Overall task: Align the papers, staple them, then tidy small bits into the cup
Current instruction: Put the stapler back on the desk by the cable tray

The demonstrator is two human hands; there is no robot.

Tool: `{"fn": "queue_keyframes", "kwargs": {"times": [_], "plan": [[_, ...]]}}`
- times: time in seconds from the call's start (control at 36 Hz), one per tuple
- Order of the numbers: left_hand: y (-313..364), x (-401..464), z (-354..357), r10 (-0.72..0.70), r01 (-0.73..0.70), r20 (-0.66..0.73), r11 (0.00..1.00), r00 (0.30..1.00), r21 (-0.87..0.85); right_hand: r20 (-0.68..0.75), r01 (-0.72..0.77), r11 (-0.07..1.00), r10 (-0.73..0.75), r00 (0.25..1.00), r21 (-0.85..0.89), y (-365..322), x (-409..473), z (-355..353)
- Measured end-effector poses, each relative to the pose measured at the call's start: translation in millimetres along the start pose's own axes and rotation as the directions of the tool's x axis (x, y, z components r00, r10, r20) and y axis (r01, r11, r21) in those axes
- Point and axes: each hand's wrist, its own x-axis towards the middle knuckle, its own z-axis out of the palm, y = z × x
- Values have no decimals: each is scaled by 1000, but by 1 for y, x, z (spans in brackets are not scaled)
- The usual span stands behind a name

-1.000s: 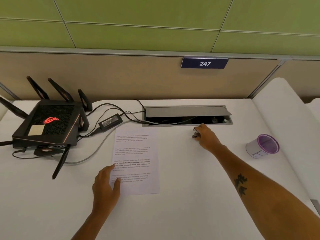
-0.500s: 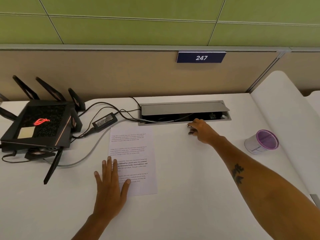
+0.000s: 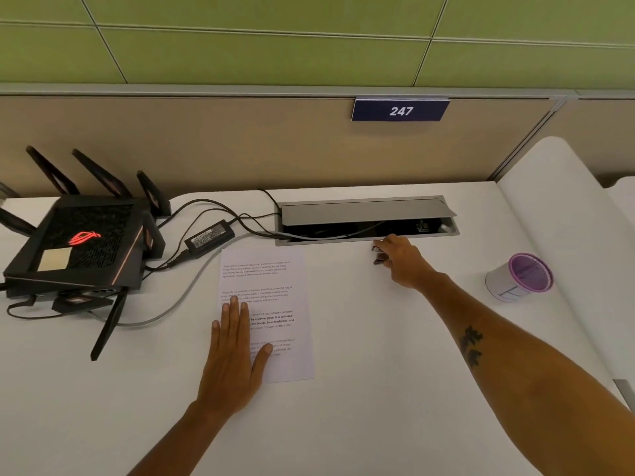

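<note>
Printed white papers (image 3: pixel 271 290) lie in a stack on the white desk (image 3: pixel 360 389). My left hand (image 3: pixel 233 352) rests flat on their lower left part, fingers spread. My right hand (image 3: pixel 400 261) reaches to the far side of the desk, just in front of the cable tray, with its fingers curled over a small dark stapler (image 3: pixel 378 255); only the stapler's left end shows. A purple-rimmed white cup (image 3: pixel 520 278) stands on the desk to the right, apart from both hands.
A black router (image 3: pixel 79 245) with several antennas sits at the left, with a power brick (image 3: pixel 209 238) and cables running into the open grey cable tray (image 3: pixel 367 219). A beige partition with a "247" plate (image 3: pixel 400 110) closes the back.
My left hand has slid up the papers and flattened, fingers spread. My right hand stays curled on the stapler by the cable tray. The view has shifted slightly.
</note>
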Motion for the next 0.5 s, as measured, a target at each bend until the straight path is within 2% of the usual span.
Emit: {"fn": "queue_keyframes", "kwargs": {"times": [0.25, 0.39, 0.5], "plan": [[5, -2, -9, 26, -25, -14, 999, 1000, 26, -167, -72, 997, 75, 983, 25, -24, -59, 21], [6, -9, -15, 41, -41, -25, 999, 999, 21, -134, -13, 995, -1, 991, -104, -44, -103, 41], [7, -17, -20, 63, -62, -38, 998, 997, 21, -106, -9, 996, -1, 994, -93, -66, -134, 51]]}}
